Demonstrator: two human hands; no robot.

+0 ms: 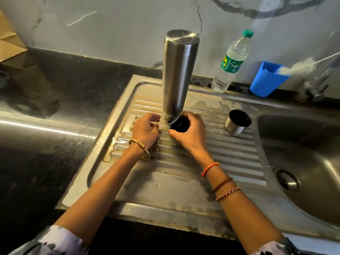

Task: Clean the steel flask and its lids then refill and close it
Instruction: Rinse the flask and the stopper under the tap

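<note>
Wet drainboard (184,181): inverted flask (177,76), right hand (191,133) gripping black lid (180,124).

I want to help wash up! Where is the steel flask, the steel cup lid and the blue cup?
steel flask (176,70), head view, middle of its upside-down body.
steel cup lid (234,126), head view, its shiny outer wall.
blue cup (264,82), head view, its front wall.

Brushed steel flask (177,70); wet ribbed steel drainboard (230,155).

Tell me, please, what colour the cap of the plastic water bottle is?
Green; the cap of the plastic water bottle shows in the head view.
</note>
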